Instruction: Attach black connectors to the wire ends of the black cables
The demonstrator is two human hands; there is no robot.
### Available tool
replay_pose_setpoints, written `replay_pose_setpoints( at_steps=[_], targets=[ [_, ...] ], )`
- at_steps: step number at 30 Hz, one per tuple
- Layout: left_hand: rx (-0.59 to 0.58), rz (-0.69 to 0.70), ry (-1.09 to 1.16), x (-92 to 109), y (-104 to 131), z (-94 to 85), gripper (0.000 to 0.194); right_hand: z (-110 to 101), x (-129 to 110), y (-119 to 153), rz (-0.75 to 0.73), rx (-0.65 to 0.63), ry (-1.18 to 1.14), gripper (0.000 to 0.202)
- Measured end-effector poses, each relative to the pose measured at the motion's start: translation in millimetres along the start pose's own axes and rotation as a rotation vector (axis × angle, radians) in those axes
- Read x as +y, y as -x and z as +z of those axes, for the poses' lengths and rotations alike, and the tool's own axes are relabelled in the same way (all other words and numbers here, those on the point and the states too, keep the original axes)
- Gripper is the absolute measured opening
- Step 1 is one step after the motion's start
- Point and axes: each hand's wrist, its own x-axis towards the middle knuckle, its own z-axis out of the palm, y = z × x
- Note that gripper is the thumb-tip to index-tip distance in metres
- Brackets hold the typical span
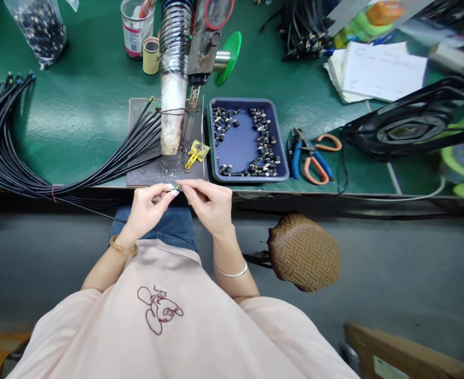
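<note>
At the table's front edge my left hand (150, 207) is closed in a pinch, with white wraps on its fingertips. It grips the end of a black cable, whose small yellow and blue wires (178, 188) show between my hands. My right hand (211, 204) pinches the same wires from the other side, thumb and forefinger together. A bundle of black cables (78, 181), tied with a red band, runs in from the left. Some of its ends rest on a grey plate (139, 176) just beyond my hands. A small yellow piece (194, 153) lies on that plate.
Above the plate hang a foil-wrapped duct (172, 79) and a soldering fixture (201, 52) with a green solder spool (228, 59). Right of them sit a blue tray (238, 178) of small black connectors, cutters (301, 152), pliers (319, 160) and a black fan (405, 121).
</note>
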Motion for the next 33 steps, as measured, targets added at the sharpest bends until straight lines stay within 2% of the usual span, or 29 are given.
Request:
replay_pose_setpoints(
  at_steps=[5, 7, 14, 21, 25, 30, 33],
  targets=[
    [0.042, 0.109, -0.133, -0.1, 1.5, -0.7, 0.028, -4.1, 0.7, -2.4, 0.163, -0.056, -0.160, 0.025],
    [0.049, 0.124, -0.139, -0.8, 2.2, 0.0, 0.026, -6.3, -1.4, -1.7, 0.173, -0.071, -0.177, 0.025],
    [0.081, 0.181, -0.204, -6.4, 3.1, 3.0, 0.019, -5.5, -2.4, 5.1, -0.157, -0.020, 0.115, 0.021],
    [0.102, 0.203, -0.257, -6.9, 2.9, 1.0, 0.019, -4.6, 4.9, 9.0, -0.253, -0.036, 0.199, 0.024],
    [0.086, 0.205, -0.241, -4.7, 2.6, 1.3, 0.017, -5.5, 4.1, 5.6, -0.116, 0.058, 0.143, 0.023],
    [0.079, 0.248, -0.222, -6.7, 1.9, 3.7, 0.016, -1.7, 6.7, 1.0, 0.058, -0.043, -0.020, 0.016],
    [0.103, 0.269, -0.250, -9.3, 1.0, 5.2, 0.014, 0.5, 9.1, 1.3, 0.078, -0.041, -0.019, 0.014]
  ],
)
